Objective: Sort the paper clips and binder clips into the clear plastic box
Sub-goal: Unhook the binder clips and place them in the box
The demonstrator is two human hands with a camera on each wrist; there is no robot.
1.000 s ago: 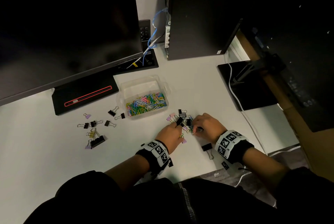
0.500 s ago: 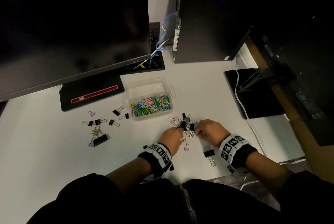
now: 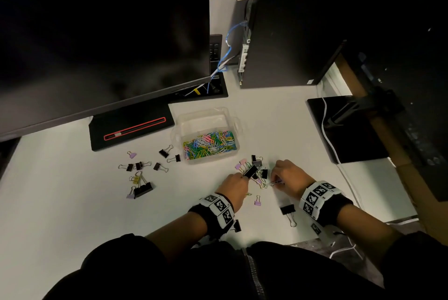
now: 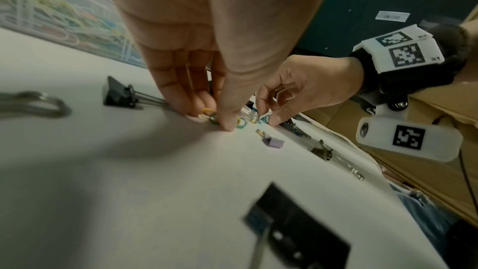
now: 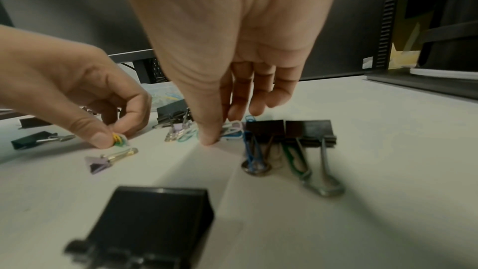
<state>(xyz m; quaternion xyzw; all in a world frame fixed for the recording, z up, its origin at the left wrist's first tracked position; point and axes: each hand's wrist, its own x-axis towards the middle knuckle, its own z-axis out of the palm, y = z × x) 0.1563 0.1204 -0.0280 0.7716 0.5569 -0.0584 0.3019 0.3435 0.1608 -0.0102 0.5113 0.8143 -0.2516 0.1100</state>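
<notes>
Dim overhead light, soft shadows under both hands, wide-angle edge warping, blurred foreground binder clip (image 5: 152,226).

dark monitor (image 3: 97,33) and computer tower (image 3: 291,33) behind.

You wear dark sleeves pushed up to the elbows, and on each wrist a black fuzzy band (image 3: 320,205) with white blocks carrying square black-and-white markers; a small white camera pod (image 4: 408,140) hangs under it

Both wrists hang over the desk, left hand (image 3: 232,187) and right hand (image 3: 288,175) apparently each pinching downward with thumb and fingertips.
</notes>
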